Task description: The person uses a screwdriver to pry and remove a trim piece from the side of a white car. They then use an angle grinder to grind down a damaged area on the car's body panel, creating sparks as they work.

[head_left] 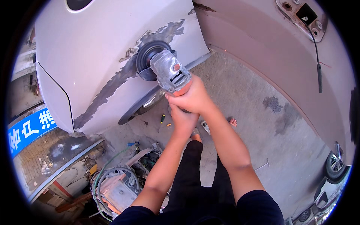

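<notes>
An angle grinder (168, 71) with a grey metal head and an orange body is gripped in both hands. My right hand (193, 96) wraps round its body just behind the head. Close below it, my left hand (183, 117) is closed round the rear part, whose end is mostly hidden by the fingers. The grinder's dark round disc (147, 56) lies against or very near the white car panel (101, 48); contact cannot be made out. A long strip of bared grey metal (108, 92) runs diagonally across this panel, on both sides of the disc.
A wheel (140, 106) shows under the panel. At the right stands an open car door (270, 41) with a hanging black cable (319, 77). A green-handled screwdriver (162, 118) lies on the concrete floor. Hoses and a machine (120, 189) sit at lower left.
</notes>
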The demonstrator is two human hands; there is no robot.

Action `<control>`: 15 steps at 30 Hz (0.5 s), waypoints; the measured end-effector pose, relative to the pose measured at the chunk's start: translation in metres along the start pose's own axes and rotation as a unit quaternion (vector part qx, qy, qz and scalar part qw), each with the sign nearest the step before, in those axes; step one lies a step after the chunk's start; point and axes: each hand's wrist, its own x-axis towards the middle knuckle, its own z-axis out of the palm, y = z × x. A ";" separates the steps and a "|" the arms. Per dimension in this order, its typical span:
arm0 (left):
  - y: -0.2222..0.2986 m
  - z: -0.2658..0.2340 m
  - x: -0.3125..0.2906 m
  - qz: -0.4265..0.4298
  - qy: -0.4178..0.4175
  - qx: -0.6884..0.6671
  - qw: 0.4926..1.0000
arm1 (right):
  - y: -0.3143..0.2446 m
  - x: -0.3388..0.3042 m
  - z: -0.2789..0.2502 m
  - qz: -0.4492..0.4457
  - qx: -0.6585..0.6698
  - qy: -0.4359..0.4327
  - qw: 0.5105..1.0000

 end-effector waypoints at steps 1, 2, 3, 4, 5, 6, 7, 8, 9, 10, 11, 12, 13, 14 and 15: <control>0.001 -0.002 -0.003 0.002 0.011 0.008 1.000 | 0.000 -0.004 0.002 -0.003 0.018 0.018 1.000; 0.003 -0.002 -0.003 -0.001 0.003 0.017 1.000 | -0.001 -0.003 0.000 -0.002 0.028 0.019 0.999; 0.006 -0.003 -0.004 -0.005 -0.004 0.026 1.000 | -0.003 -0.004 -0.003 -0.001 0.038 0.018 0.999; 0.011 -0.004 -0.004 -0.010 -0.012 0.035 0.999 | -0.005 -0.004 -0.005 0.001 0.048 0.018 0.999; 0.015 -0.004 0.000 -0.010 -0.017 0.027 0.999 | -0.007 0.000 -0.009 0.027 0.050 0.010 0.998; 0.021 -0.005 0.007 -0.012 -0.023 0.018 0.999 | -0.011 0.002 -0.010 0.021 0.049 0.012 0.998; 0.024 -0.005 0.011 -0.014 -0.029 0.009 0.999 | -0.016 0.004 -0.010 0.015 0.048 0.015 0.999; 0.021 -0.005 0.008 -0.016 -0.033 0.008 0.999 | -0.019 0.004 -0.011 0.009 0.047 0.017 0.999; 0.018 -0.008 0.006 -0.015 -0.032 0.010 0.999 | -0.017 0.003 -0.010 0.007 0.054 0.015 0.998; 0.017 -0.008 0.005 -0.009 -0.033 0.010 0.999 | -0.014 0.001 -0.009 0.008 0.047 0.018 0.999; 0.015 -0.007 0.002 -0.002 -0.023 0.016 1.000 | -0.009 -0.002 -0.008 0.009 0.041 0.021 0.999; 0.014 -0.006 -0.005 0.003 -0.015 0.024 1.000 | -0.006 -0.006 -0.006 0.012 0.036 0.026 0.999; 0.012 -0.005 -0.008 0.008 -0.007 0.032 0.999 | -0.003 -0.006 -0.002 0.006 0.036 0.038 0.999; 0.010 -0.004 -0.005 0.012 -0.010 0.021 1.000 | -0.001 -0.004 -0.004 0.004 0.043 0.034 0.998; 0.012 -0.005 -0.001 0.010 -0.013 0.012 1.000 | -0.008 -0.003 -0.007 0.008 0.050 0.028 0.998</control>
